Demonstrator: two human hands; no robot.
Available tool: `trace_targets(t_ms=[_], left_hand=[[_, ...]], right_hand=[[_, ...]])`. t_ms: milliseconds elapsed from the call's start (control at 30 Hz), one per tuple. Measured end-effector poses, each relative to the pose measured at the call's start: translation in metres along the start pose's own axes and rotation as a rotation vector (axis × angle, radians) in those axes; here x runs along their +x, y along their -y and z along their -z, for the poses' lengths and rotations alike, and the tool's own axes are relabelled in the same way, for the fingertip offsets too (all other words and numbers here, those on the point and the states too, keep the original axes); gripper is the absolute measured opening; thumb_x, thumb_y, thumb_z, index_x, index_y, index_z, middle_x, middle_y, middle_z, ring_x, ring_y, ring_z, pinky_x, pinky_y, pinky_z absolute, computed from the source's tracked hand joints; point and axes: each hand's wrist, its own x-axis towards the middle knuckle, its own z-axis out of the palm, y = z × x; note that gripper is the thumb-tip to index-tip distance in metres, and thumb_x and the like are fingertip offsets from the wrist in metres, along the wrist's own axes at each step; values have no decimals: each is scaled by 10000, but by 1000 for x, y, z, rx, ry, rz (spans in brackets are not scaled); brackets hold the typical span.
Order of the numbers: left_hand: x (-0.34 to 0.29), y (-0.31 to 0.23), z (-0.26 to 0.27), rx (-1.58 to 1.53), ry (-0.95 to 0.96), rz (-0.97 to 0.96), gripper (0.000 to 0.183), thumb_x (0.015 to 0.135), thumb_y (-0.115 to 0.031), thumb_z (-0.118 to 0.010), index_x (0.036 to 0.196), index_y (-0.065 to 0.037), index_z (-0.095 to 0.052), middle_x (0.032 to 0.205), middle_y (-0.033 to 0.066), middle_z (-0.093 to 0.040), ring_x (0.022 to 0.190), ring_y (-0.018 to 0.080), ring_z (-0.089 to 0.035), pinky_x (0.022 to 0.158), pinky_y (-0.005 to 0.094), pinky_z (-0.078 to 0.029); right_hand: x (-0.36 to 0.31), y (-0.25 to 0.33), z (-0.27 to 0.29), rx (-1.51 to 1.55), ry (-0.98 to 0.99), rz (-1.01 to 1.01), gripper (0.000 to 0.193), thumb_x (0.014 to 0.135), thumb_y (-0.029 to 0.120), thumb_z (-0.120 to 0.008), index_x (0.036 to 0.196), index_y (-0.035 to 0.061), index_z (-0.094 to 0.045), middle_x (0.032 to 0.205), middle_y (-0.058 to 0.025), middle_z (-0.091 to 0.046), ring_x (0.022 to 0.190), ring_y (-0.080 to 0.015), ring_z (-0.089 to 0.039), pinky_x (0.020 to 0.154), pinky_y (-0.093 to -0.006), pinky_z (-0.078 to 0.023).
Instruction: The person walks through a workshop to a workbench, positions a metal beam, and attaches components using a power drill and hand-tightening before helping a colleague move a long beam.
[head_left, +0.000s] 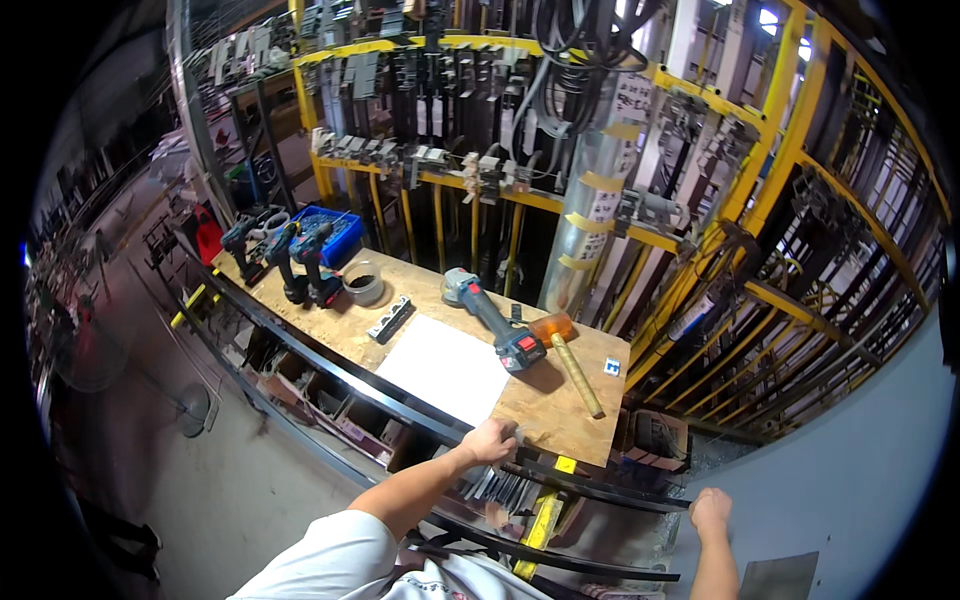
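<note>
A long black metal bar runs along the front edge of the wooden workbench, from the far left down to the near right. My left hand is closed round it beside the bench's near corner. At the bar's right end my right hand is closed too, its fingers partly hidden. More dark bars lie lower down, close to my body. On the bench, a white sheet lies beyond my left hand, and a cordless angle grinder rests past it. Beside the grinder is a mallet with an orange head and a tan handle.
Several cordless drills, a blue bin, a clear tub and a slotted block stand along the bench's far left. Yellow racks of metal profiles rise behind. A yellow support sits below the bar. A grey-blue panel is at right.
</note>
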Motion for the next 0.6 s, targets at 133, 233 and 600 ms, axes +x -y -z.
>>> trace_targets(t_ms=[133, 233, 600], left_hand=[[-2, -5, 3, 33, -8, -16, 239, 846, -221, -584, 922, 6, -586, 874, 271, -643, 889, 481, -623, 807, 515, -508], [-7, -6, 2, 23, -7, -6, 247, 840, -220, -584, 925, 13, -588, 900, 286, -645, 908, 488, -618, 819, 512, -508], [-11, -14, -4, 91, -20, -137, 323, 846, -97, -569, 1146, -78, -685, 939, 224, -659, 857, 448, -653, 742, 479, -535]], right_hand=[[-12, 0, 7, 35, -11, 57, 174, 739, 192, -670, 800, 51, -753, 843, -197, -733, 853, -389, -716, 793, -472, -572], [-24, -11, 0, 117, -51, 143, 209, 727, 224, -719, 827, 41, -733, 862, -203, -726, 853, -390, -710, 780, -483, -565], [-68, 59, 34, 1795, 303, 297, 73, 779, 56, -588, 783, -10, -618, 740, -107, -637, 673, -205, -613, 617, -341, -492]])
